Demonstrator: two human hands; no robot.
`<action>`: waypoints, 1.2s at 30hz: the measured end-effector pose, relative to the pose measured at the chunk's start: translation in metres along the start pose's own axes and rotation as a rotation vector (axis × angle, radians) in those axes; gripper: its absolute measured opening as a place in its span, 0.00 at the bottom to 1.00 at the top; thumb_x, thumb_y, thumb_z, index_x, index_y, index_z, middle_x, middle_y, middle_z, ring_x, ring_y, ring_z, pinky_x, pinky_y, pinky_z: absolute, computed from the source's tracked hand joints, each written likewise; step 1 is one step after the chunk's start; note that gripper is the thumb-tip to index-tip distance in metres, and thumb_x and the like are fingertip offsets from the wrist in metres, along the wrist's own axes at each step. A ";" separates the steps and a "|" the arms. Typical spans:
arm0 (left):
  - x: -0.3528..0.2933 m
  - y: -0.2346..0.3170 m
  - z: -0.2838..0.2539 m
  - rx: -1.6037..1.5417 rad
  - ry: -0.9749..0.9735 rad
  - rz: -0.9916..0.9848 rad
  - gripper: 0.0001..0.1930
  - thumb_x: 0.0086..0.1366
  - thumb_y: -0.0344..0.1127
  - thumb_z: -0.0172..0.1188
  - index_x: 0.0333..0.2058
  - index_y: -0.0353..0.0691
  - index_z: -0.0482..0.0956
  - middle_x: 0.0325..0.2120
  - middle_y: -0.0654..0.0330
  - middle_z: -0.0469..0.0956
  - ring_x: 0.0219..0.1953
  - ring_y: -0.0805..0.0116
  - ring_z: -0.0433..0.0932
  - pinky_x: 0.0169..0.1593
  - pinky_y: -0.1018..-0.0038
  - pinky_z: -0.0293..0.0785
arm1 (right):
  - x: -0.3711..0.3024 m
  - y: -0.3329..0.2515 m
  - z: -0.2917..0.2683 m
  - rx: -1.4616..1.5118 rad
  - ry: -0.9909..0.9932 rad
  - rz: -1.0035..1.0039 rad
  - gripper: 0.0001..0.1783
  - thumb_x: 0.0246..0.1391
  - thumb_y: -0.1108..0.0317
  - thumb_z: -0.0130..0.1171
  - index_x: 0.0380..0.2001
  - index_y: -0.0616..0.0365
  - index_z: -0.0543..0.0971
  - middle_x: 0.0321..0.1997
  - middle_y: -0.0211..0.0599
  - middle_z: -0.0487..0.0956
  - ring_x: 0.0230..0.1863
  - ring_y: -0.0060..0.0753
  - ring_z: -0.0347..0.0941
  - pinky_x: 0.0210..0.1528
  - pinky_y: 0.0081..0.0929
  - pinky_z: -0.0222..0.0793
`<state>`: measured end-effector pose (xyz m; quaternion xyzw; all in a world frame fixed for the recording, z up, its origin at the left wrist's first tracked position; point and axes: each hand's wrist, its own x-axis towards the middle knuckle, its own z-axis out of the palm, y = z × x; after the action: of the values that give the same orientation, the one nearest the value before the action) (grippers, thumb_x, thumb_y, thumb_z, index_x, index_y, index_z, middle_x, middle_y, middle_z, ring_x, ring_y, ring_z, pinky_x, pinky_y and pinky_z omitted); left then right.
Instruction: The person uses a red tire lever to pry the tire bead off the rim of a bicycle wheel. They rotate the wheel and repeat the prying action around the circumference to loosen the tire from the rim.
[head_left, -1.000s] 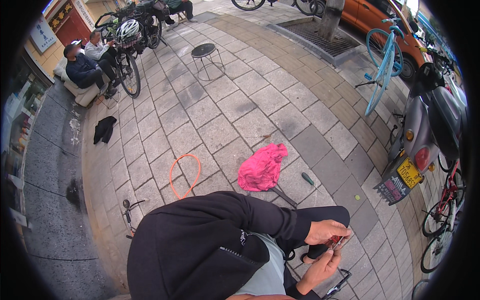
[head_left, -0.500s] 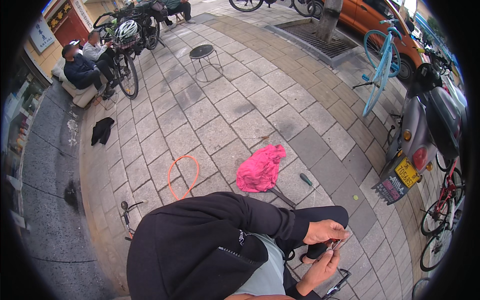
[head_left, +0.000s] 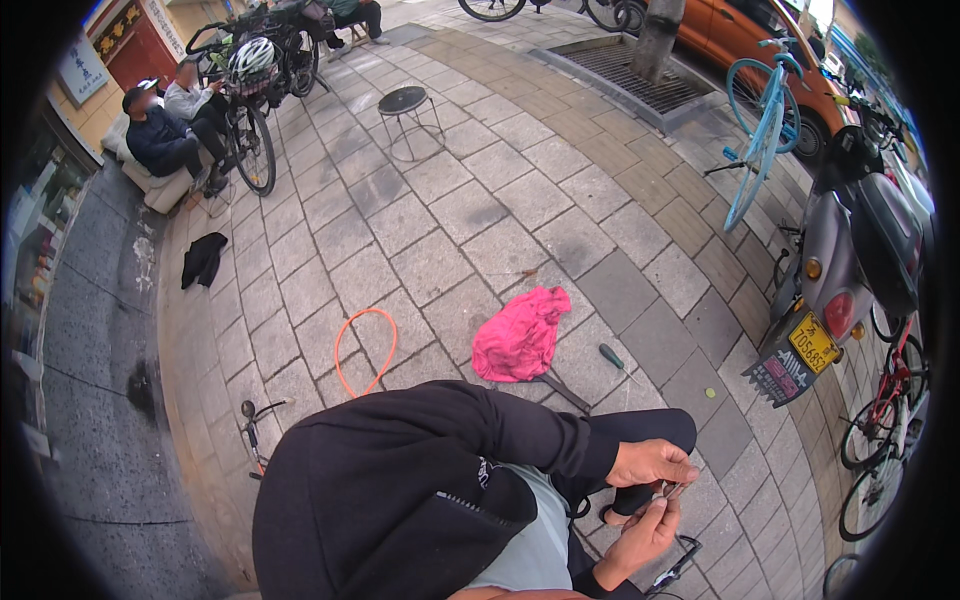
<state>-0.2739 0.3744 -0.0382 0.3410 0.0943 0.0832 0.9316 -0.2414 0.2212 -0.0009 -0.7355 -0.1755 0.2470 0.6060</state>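
Note:
My left hand (head_left: 650, 463), coming out of a black sleeve, is closed in a pinch on a small metal piece (head_left: 672, 489). Just below it, my right hand (head_left: 643, 543) pinches the same piece from the other side, thumb and fingers together. The piece is mostly covered by fingertips, and its exact kind cannot be made out. Both hands are beside my bent, dark-trousered knee (head_left: 665, 428). Under the right hand, a black and silver tool-like object (head_left: 676, 568) lies on the paving, partly hidden.
Ahead lie a pink cloth (head_left: 520, 335), a green-handled screwdriver (head_left: 611, 356) and an orange hose loop (head_left: 337, 350). A pump-like tool (head_left: 252, 436) is at left. Beyond are a round stool (head_left: 402, 101) and seated people (head_left: 160, 135). A scooter (head_left: 830, 280) and blue bicycle (head_left: 768, 125) stand right.
My fingers have shifted slightly around the metal piece; a reddish bit between them earlier is now less visible. Both hands stay in nearly the same place.

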 end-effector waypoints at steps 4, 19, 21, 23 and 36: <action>0.001 0.001 0.001 0.017 0.012 0.011 0.22 0.69 0.58 0.71 0.36 0.43 0.82 0.30 0.68 0.79 0.31 0.80 0.72 0.38 0.79 0.69 | 0.000 -0.004 0.002 0.001 0.009 -0.019 0.16 0.75 0.65 0.53 0.58 0.62 0.79 0.28 0.17 0.69 0.23 0.07 0.59 0.24 0.12 0.52; 0.002 0.001 0.004 0.016 0.016 0.017 0.21 0.68 0.57 0.72 0.38 0.43 0.83 0.30 0.70 0.78 0.33 0.80 0.72 0.39 0.78 0.69 | 0.006 0.003 -0.006 0.043 0.024 0.024 0.15 0.75 0.64 0.54 0.56 0.60 0.80 0.27 0.17 0.70 0.23 0.05 0.59 0.23 0.10 0.50; 0.000 0.004 0.006 0.013 0.024 0.011 0.21 0.68 0.57 0.72 0.38 0.43 0.84 0.30 0.70 0.78 0.33 0.80 0.72 0.39 0.78 0.69 | 0.006 0.001 -0.005 0.049 0.012 0.016 0.15 0.75 0.64 0.54 0.56 0.60 0.80 0.27 0.17 0.71 0.23 0.05 0.59 0.23 0.10 0.50; 0.001 0.004 0.006 0.008 0.021 0.007 0.21 0.68 0.57 0.72 0.37 0.43 0.84 0.30 0.70 0.78 0.32 0.80 0.72 0.39 0.79 0.69 | 0.004 -0.004 -0.004 0.047 0.012 0.015 0.14 0.75 0.65 0.54 0.55 0.61 0.80 0.27 0.17 0.71 0.22 0.05 0.58 0.23 0.10 0.50; 0.002 -0.003 0.004 0.012 0.026 0.013 0.21 0.68 0.56 0.72 0.37 0.43 0.84 0.30 0.71 0.77 0.32 0.80 0.71 0.38 0.79 0.69 | 0.004 0.005 -0.007 0.049 -0.005 -0.032 0.16 0.75 0.66 0.53 0.57 0.63 0.80 0.27 0.19 0.70 0.22 0.07 0.59 0.22 0.12 0.53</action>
<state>-0.2712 0.3702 -0.0372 0.3463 0.1048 0.0932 0.9276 -0.2349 0.2168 -0.0052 -0.7168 -0.1827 0.2433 0.6274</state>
